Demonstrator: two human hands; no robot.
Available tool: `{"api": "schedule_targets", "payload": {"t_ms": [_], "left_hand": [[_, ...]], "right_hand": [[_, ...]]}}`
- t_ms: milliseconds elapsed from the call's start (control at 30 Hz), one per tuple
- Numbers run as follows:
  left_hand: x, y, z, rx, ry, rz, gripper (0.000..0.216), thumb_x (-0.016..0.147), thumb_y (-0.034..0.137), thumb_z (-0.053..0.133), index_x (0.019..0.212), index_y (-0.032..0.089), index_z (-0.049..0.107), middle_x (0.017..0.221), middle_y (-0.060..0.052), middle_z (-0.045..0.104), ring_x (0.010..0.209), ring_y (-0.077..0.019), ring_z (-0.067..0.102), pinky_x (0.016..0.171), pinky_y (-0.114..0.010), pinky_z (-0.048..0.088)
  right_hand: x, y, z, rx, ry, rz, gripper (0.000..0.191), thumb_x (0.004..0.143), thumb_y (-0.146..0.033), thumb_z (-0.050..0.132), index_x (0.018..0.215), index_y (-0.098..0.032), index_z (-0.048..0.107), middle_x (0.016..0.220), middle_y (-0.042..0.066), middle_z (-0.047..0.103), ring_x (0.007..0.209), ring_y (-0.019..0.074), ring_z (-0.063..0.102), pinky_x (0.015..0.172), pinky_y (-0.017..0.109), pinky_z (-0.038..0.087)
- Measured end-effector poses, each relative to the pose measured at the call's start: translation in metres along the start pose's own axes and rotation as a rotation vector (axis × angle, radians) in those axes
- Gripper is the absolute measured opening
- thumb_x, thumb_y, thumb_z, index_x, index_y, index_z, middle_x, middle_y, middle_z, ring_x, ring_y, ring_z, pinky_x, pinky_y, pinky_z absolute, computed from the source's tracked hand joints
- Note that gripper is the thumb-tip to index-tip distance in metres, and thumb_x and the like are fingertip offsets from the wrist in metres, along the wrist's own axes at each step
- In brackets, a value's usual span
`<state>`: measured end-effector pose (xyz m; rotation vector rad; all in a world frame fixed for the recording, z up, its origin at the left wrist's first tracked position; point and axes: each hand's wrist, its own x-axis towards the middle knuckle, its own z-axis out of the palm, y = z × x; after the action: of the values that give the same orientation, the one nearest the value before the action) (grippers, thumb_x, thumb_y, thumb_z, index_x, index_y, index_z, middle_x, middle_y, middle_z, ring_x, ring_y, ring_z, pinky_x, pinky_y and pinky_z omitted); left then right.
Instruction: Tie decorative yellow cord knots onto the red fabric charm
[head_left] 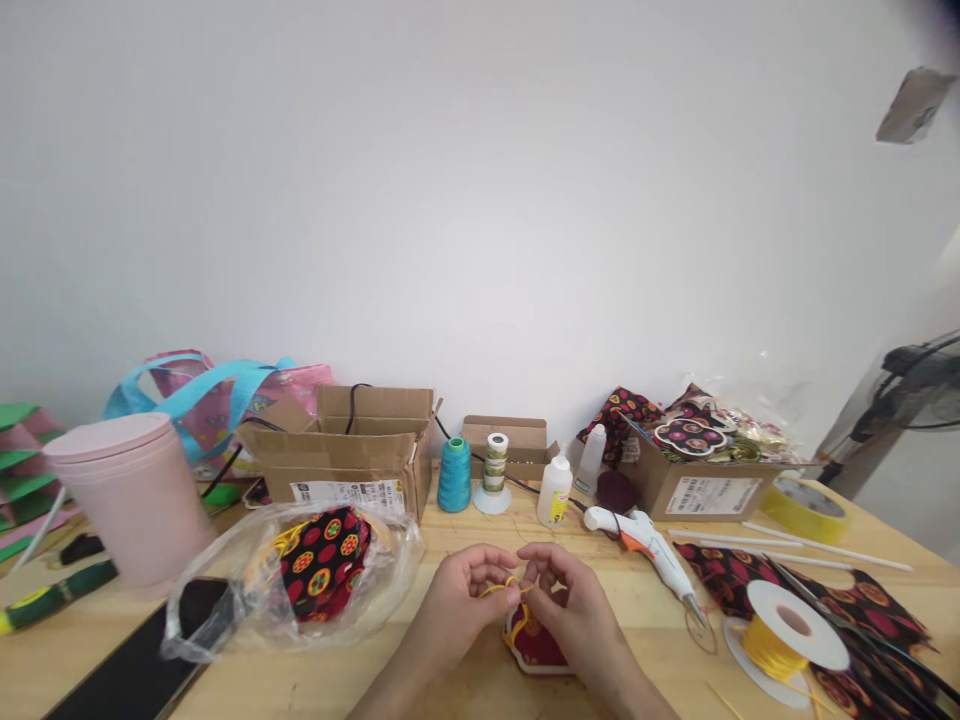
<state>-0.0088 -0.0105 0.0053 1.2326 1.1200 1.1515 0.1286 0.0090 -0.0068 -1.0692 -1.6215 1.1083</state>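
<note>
Close together at the front of the table, my left hand (pixel 466 598) and my right hand (pixel 574 605) both have their fingers pinched on a thin yellow cord (pixel 517 588). The cord forms a small loop between the fingertips. Below it a dark red fabric piece (pixel 538 648) with a pale scalloped edge lies on the table, partly covered by my right hand. Yellow cord also runs down onto this piece's left side. To the right stands a white spool (pixel 780 660) wound with yellow cord. A white glue gun (pixel 651 548) lies between it and my right hand.
A plastic bag (pixel 390 560) with patterned fabric pouches sits left, near a black phone (pixel 142 655) and pink canister (pixel 131 510). Behind are cardboard boxes (pixel 330 455), a blue thread cone (pixel 454 480) and a glue bottle (pixel 553 492). Black-handled scissors (pixel 862 640) lie right on patterned cloth.
</note>
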Motion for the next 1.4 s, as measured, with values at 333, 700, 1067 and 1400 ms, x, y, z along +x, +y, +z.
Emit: {"api": "schedule_targets", "payload": {"t_ms": [333,700,1067,1400], "left_hand": [[0.004,-0.004,-0.003,-0.018,0.035,-0.032,0.021,0.052,0.019,0.067,0.07,0.013,0.058,0.063,-0.002,0.062,0.064,-0.0138,0.055,0.061,-0.024,0.039],[0.005,-0.007,-0.004,-0.129,-0.029,-0.089,0.028,0.049,0.025,0.07,0.071,0.012,0.06,0.063,-0.001,0.063,0.061,-0.0117,0.055,0.062,-0.022,0.039],[0.0,0.009,0.0,-0.014,0.042,-0.269,0.033,0.058,0.044,0.059,0.066,0.012,0.058,0.042,0.009,0.038,0.032,-0.0007,0.021,0.032,-0.017,0.007],[0.002,-0.002,-0.001,-0.08,0.035,-0.163,0.029,0.044,0.03,0.072,0.065,0.012,0.063,0.055,0.001,0.063,0.049,-0.0094,0.051,0.053,-0.021,0.037]], "right_hand": [[-0.005,-0.007,-0.005,-0.367,-0.066,-0.233,0.021,0.069,-0.013,0.048,0.078,-0.023,0.064,0.067,0.001,0.058,0.06,0.0124,0.049,0.051,0.021,0.036],[-0.003,-0.001,-0.006,-0.208,-0.059,-0.136,0.019,0.074,-0.028,0.048,0.07,-0.019,0.065,0.067,0.004,0.06,0.062,0.0146,0.052,0.055,0.023,0.038],[0.002,-0.003,-0.011,-0.086,0.05,0.011,0.021,0.069,-0.034,0.054,0.064,-0.016,0.062,0.062,0.003,0.061,0.053,0.0136,0.05,0.049,0.023,0.036],[0.006,-0.005,-0.012,0.463,0.059,0.213,0.031,0.065,-0.043,0.057,0.06,-0.012,0.056,0.056,0.0,0.053,0.05,0.0079,0.047,0.047,0.018,0.039]]}}
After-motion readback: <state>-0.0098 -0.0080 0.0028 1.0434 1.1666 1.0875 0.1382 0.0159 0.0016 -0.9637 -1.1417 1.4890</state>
